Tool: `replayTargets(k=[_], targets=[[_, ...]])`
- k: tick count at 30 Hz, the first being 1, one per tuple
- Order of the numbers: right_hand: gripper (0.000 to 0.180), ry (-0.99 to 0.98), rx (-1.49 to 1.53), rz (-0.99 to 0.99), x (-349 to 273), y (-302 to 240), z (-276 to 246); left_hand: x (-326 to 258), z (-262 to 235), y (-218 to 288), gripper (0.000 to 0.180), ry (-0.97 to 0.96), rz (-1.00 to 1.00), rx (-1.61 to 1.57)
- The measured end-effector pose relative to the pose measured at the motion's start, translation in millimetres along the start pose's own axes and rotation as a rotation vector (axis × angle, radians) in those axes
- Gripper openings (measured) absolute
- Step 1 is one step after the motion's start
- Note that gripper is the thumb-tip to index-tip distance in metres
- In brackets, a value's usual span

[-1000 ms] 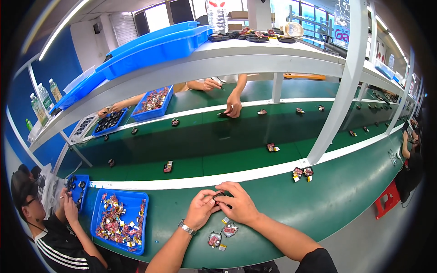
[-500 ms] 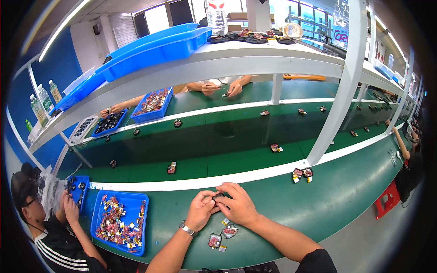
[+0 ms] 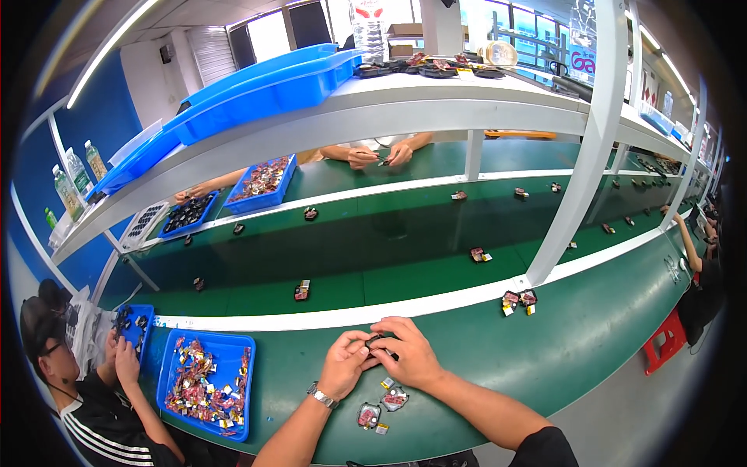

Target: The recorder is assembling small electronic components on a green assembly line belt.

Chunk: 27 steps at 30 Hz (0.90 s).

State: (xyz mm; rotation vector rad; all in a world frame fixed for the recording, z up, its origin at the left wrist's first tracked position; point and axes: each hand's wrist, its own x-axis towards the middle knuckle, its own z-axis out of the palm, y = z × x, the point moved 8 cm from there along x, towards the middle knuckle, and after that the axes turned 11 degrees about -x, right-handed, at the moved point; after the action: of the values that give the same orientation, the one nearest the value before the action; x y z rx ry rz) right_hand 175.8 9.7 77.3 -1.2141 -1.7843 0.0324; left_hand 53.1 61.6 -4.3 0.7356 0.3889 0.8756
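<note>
My left hand and my right hand meet above the green bench, fingers closed round a small black plastic casing. Most of the casing is covered by my fingers, so its inside cannot be made out. Between my forearms, just below my hands, lie two small dark-rimmed casings with reddish parts inside: one casing sits nearer me, the other casing slightly farther right. Small yellow-and-white tagged pieces are attached or close beside them.
Left of my hands stands a blue tray of reddish tagged parts, with a co-worker beyond it. Two casings rest by the white rail. Past the rail, a green conveyor carries scattered casings. A metal post supports the overhead shelf.
The casings on the conveyor have shifted slightly to the right. Both my hands keep hold of the black casing in nearly the same place, with small finger movements.
</note>
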Motion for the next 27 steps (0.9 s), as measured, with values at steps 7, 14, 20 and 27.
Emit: replayTargets(k=[7,14,20,27], targets=[[0.019,-0.037,0.037,0.045,-3,6,4,-1,4,1,0.023,-0.027,-0.002,-0.003],[0.02,-0.059,0.078,0.016,2,-2,4,-3,-2,0,0.021,-0.045,0.017,0.071],[0.019,-0.022,-0.015,0.003,4,-2,-5,-1,8,3,0.021,-0.089,0.018,-0.056],[0.018,-0.053,0.029,-0.001,3,-1,-2,-2,9,2,0.021,-0.067,0.019,-0.036]])
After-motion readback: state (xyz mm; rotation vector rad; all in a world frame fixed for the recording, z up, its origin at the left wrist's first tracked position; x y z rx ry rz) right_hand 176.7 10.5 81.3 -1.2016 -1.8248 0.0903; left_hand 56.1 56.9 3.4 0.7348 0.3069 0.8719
